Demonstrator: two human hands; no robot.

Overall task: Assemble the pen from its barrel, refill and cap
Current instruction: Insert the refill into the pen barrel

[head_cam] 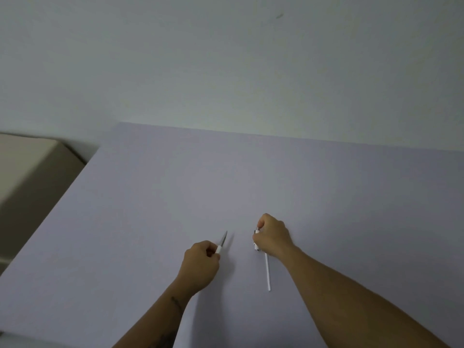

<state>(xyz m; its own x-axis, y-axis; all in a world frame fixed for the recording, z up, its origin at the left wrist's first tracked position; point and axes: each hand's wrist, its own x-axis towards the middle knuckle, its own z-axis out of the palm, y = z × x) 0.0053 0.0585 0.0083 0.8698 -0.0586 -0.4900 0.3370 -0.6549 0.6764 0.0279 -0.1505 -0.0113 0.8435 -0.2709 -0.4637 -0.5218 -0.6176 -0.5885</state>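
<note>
Left hand (pixel 199 263) grips tapered, slender barrel (pixel 222 243).

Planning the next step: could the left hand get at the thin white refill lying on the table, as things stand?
Probably not at once. The left hand is already closed around a pen piece with a grey pointed tip. The refill lies beside the right hand with bare table between, so only the full grip hinders.

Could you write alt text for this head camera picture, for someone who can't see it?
Seen from above, a person's two bare hands work over a pale lilac table: the left hand grips a white pen part with a grey pointed tip, and the right hand closes on a small white piece. A thin white tube lies beside the right wrist.
</note>
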